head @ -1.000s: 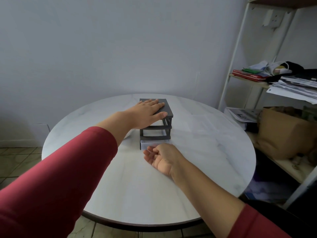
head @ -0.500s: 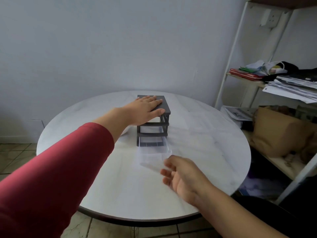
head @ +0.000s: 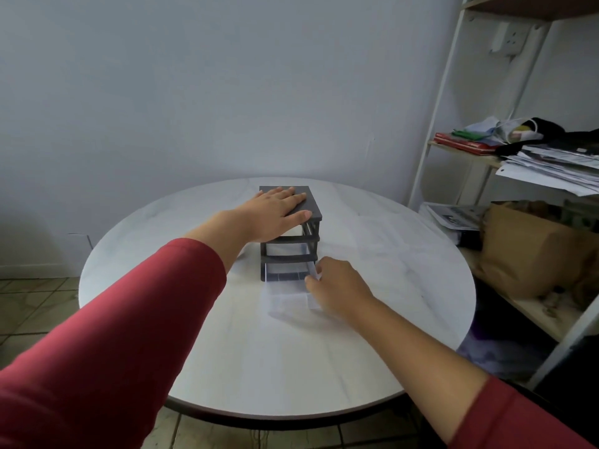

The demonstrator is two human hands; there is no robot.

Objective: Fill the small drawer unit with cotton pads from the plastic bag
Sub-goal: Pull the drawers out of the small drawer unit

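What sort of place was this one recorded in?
Most likely a room in a home, perhaps a dining or study corner: a round white table fills the middle, a white-framed shelf at the right holds loose papers and a brown paper bag, and the floor is tiled.

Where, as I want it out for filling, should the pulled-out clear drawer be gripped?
Pinch the clear drawer by its right wall, from the near right, as the right hand does: it juts open-topped toward the person; the left hand steadies the drawer unit.

Two hands [head: 275, 210] [head: 340, 286], one drawer unit [head: 311, 204] (one drawer [head: 285, 301] out), one table [head: 291, 367].
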